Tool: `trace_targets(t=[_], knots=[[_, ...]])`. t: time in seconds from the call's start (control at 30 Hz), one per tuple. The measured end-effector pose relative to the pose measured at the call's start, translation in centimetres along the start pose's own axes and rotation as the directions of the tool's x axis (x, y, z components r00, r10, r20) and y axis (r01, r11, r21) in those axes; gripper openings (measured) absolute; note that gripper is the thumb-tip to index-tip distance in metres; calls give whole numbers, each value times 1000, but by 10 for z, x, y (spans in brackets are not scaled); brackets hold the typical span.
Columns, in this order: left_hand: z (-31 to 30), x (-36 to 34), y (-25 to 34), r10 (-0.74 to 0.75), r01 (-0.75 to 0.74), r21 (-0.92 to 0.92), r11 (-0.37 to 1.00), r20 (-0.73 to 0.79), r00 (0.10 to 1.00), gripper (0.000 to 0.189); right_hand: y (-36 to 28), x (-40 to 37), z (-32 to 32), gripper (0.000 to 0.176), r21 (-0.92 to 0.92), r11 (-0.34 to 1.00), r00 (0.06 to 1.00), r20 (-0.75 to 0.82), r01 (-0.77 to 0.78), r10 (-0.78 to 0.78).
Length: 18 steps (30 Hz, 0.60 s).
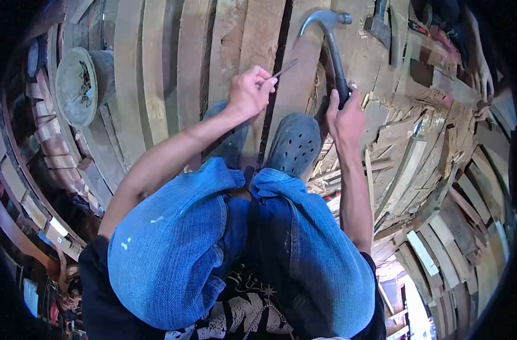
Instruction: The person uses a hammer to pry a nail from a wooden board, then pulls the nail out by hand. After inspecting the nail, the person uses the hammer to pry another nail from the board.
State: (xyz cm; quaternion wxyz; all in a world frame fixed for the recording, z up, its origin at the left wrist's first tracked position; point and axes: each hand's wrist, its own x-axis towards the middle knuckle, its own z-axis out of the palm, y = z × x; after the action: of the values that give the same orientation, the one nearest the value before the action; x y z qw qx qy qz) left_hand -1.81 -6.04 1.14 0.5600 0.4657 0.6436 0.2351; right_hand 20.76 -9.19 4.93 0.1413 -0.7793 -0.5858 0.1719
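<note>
My left hand [250, 93] is closed in a pinch on a thin metal nail [286, 67], which points up and to the right over the planks. The fingers of my right hand [347, 116] wrap round the dark handle of a claw hammer [334, 52]. Its metal head is at the top of the view, above a plank [306, 42] and right of the nail. Between my hands, one grey clog [295, 144] rests on the planks; my left forearm partly covers the other [227, 141].
A bucket [63, 90] with small scraps inside stands at the left. Another hammer-like tool [378, 27] lies at the upper right. Beyond it, another person's hand [484, 82] reaches down. Wood offcuts [403, 170] and stacked boards [439, 243] fill the right side.
</note>
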Motion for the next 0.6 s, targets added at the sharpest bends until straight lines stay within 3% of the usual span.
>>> trace_targets(t=[0.07,0.13,0.2,0.27,0.33,0.37,0.43,0.5,0.53,0.6], knots=[[2,3,-2,128,-122,176,977,-22,992,14,-6,7,-13,40,109,960,951,203,-258,232],[0,2,-1,163,-152,231,961,-32,986,15,6,1,-10,40,186,943,948,214,-277,236],[1,2,-1,175,-167,256,952,-11,984,16,16,-10,-7,34,416,863,941,291,-287,173],[2,3,-6,193,-179,281,943,-23,981,15,23,-30,-2,27,522,807,954,251,-278,166],[2,6,-8,212,-190,307,932,-40,976,15,19,-35,-5,27,589,750,938,324,-299,120],[1,7,-10,228,-209,299,931,-30,973,16,16,-39,-5,26,576,661,867,427,-481,259],[1,5,-7,242,-229,289,929,-10,970,17,3,-46,-14,28,568,674,869,428,-472,248],[3,5,-5,90,-78,196,977,-51,995,14,-3,-52,-8,36,633,651,902,373,-418,218],[4,4,-5,85,-74,195,978,-48,995,14,0,-55,-11,36,629,652,900,375,-423,222],[4,5,-5,77,-68,159,985,-53,996,16,6,-56,-19,35,402,831,886,412,-385,212]])
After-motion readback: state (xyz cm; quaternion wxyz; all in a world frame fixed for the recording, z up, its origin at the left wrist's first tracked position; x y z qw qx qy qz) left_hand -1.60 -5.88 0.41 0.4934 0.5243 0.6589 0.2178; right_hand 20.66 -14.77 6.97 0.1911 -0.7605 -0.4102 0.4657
